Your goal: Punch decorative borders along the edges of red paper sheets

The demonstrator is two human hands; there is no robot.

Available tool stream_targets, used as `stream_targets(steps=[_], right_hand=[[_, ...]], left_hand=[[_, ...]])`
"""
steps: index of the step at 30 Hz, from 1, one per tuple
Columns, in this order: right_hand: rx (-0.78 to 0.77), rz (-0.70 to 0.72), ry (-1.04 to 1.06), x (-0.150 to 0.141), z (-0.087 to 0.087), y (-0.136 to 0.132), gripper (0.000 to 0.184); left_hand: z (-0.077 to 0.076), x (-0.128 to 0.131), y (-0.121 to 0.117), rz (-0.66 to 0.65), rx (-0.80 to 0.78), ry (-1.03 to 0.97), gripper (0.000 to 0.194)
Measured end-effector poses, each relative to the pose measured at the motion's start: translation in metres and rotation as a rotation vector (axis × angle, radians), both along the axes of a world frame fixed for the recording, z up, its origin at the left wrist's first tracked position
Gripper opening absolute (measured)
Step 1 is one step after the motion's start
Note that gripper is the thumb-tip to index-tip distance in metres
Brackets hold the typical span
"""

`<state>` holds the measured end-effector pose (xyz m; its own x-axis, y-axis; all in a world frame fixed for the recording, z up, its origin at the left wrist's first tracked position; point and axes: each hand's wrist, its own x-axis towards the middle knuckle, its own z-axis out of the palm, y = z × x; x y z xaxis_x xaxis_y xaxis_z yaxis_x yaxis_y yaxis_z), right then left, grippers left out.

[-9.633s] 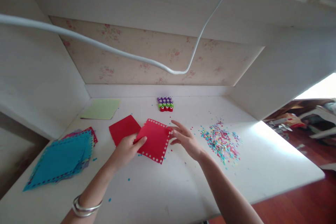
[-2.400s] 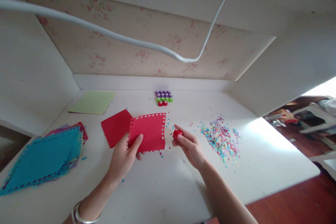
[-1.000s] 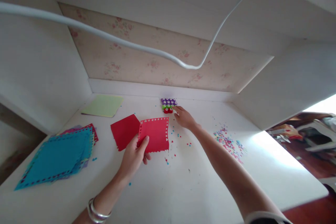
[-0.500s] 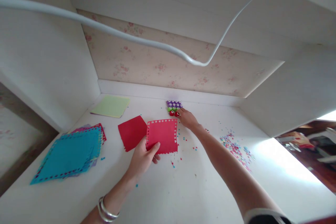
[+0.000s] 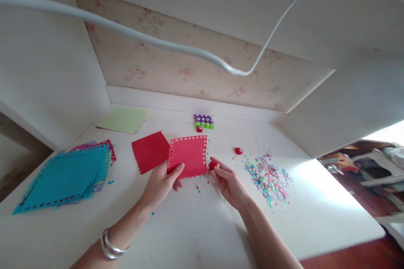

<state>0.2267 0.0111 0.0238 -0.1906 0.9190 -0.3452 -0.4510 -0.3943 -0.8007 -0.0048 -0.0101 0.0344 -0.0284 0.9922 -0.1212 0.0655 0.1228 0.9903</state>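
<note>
My left hand (image 5: pixel 163 178) pinches a red paper square (image 5: pixel 189 155) by its lower left, thumb on top. Small punched holes line its left, top and right edges. Between the thumb and fingers of my right hand (image 5: pixel 227 183) is a red craft punch (image 5: pixel 213 165), close to the sheet's right edge. A second red sheet (image 5: pixel 150 152) lies on the table just left of the held one. Behind it are purple and green punches (image 5: pixel 203 120) in rows, with one red punch (image 5: pixel 199 129) in front. Another red punch (image 5: pixel 239 151) lies apart on the right.
Blue sheets with punched borders (image 5: pixel 67 172) are stacked at the left. Pale green paper (image 5: pixel 123 119) lies at the back left. Colourful paper bits (image 5: pixel 267 176) are scattered at the right. A white cable (image 5: pixel 189 50) crosses the upper view.
My right hand has come back from the punch rows, carrying a red punch to the right edge of the held paper. My left hand still grips the sheet. The view has shifted slightly.
</note>
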Motion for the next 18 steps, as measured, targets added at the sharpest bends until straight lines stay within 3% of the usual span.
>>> stream_targets(steps=[5, 8, 18], right_hand=[[-0.031, 0.015, 0.098, 0.0057, 0.0021, -0.0036, 0.043], [-0.015, 0.022, 0.065, 0.0039, 0.0013, -0.0045, 0.047], [0.049, 0.059, -0.05, 0.0009, 0.0018, -0.0057, 0.031]], left_hand=[[-0.0012, 0.0014, -0.0005, 0.014, -0.019, 0.035, 0.034], [-0.0017, 0.0019, -0.0005, 0.02, -0.018, 0.04, 0.035], [-0.0011, 0.0047, -0.0022, -0.004, -0.008, 0.038, 0.033]])
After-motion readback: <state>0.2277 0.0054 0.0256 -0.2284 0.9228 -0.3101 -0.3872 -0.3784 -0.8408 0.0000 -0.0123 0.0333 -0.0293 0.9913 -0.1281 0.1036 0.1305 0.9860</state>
